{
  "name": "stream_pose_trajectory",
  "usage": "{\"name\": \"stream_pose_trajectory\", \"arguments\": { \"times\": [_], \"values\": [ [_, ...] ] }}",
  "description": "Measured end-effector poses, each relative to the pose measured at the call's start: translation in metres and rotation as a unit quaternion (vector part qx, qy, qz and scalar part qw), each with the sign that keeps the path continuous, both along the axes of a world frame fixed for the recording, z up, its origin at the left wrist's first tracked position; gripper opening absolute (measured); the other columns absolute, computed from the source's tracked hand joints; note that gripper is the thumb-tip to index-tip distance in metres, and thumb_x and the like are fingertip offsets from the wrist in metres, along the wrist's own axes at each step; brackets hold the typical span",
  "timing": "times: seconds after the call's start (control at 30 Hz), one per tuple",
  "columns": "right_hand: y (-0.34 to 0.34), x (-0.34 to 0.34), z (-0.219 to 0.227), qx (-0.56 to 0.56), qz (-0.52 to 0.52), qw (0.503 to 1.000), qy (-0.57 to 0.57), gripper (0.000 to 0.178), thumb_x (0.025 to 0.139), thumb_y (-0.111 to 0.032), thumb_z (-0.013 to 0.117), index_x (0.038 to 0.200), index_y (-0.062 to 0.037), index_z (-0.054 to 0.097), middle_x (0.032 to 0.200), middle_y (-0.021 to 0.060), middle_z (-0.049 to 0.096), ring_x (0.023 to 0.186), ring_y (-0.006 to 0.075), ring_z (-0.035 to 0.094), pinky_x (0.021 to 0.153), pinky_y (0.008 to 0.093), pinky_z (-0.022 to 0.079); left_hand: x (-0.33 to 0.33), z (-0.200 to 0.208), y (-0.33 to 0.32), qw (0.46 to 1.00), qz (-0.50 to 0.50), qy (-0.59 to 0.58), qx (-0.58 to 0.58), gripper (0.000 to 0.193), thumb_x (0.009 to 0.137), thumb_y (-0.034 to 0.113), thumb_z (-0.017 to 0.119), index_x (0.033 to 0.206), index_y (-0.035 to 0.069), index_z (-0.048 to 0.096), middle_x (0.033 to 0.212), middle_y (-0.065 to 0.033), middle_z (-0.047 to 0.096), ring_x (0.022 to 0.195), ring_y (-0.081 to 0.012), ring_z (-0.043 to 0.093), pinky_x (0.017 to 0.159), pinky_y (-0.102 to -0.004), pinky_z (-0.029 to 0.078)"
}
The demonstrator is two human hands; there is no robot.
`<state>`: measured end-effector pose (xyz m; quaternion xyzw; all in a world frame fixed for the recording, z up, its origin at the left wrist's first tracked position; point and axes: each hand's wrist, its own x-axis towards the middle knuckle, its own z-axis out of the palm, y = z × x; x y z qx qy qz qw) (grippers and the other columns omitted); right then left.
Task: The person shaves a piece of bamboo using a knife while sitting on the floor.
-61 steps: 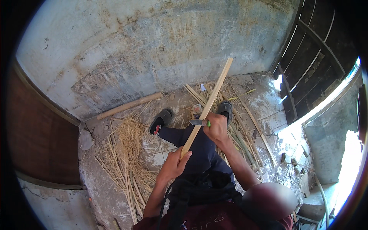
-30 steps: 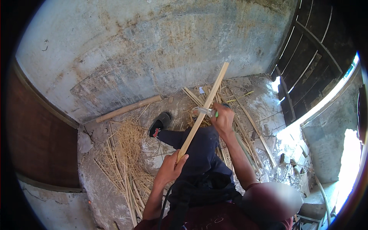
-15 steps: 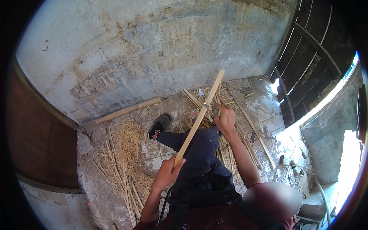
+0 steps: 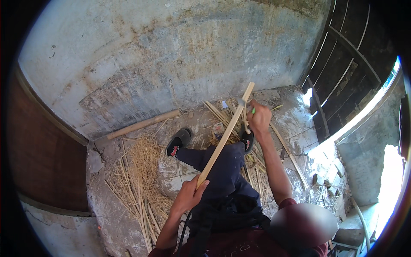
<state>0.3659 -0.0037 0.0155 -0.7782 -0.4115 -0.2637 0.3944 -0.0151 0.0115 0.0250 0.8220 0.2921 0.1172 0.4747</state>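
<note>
My left hand (image 4: 188, 195) is closed round the lower end of a long, pale bamboo strip (image 4: 224, 136). The strip slants up and away to the right, passing over my trouser leg. My right hand (image 4: 260, 119) is wrapped round a knife (image 4: 253, 110); only a bit of its green handle shows between the fingers. Its blade, blurred, lies across the strip close to the far end. A thin curl of shaving (image 4: 247, 125) hangs beside the strip, just below the blade.
A heap of shavings (image 4: 145, 160) and thin strips covers the floor at left. More bamboo strips (image 4: 289, 156) lie to the right. A bamboo pole (image 4: 143, 124) rests along the wall foot. My shoes (image 4: 179, 139) stand on the tiles. Rubble (image 4: 332, 175) sits at far right.
My right hand and the knife have moved up and away along the strip toward its far end. The strip's far end has shifted slightly right and down, uncovering my right shoe.
</note>
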Motion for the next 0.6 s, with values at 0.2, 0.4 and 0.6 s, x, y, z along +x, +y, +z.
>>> {"name": "stream_pose_trajectory", "arguments": {
  "times": [0.2, 0.4, 0.6],
  "values": [
    [0.002, 0.032, -0.013, -0.051, -0.054, 0.997, 0.021, 0.02, 0.082, -0.009, 0.064, 0.097, -0.0112, 0.077, 0.079, 0.0237, 0.073, 0.076, 0.047, 0.072, 0.068, 0.0559, 0.056, -0.006, -0.01, 0.003, 1.0, -0.007, 0.012, 0.021, 0.035, 0.111, 0.03, 0.061, 0.113, -0.005, 0.065, 0.063, -0.0218, 0.06, 0.055, -0.0395, 0.062, 0.057, -0.047, 0.045],
    [-0.018, 0.087, -0.022, -0.058, -0.154, 0.983, 0.077, 0.022, 0.093, -0.016, 0.063, 0.104, -0.0079, 0.08, 0.083, 0.0269, 0.073, 0.081, 0.0499, 0.072, 0.074, 0.059, 0.056, -0.025, -0.023, 0.004, 0.999, -0.014, 0.014, 0.026, 0.035, 0.111, 0.03, 0.061, 0.109, -0.005, 0.065, 0.064, -0.0225, 0.059, 0.057, -0.0389, 0.064, 0.056, -0.0461, 0.045],
    [-0.081, 0.15, -0.059, 0.084, -0.113, 0.976, 0.167, 0.022, 0.096, -0.018, 0.062, 0.095, -0.0026, 0.077, 0.075, 0.0255, 0.072, 0.072, 0.0414, 0.072, 0.072, 0.0487, 0.056, -0.045, -0.046, 0.021, 0.999, 0.039, -0.001, -0.028, 0.032, 0.111, 0.028, 0.061, 0.107, -0.004, 0.065, 0.059, -0.0089, 0.051, 0.052, -0.0153, 0.05, 0.053, -0.0383, 0.039]
  ]
}}
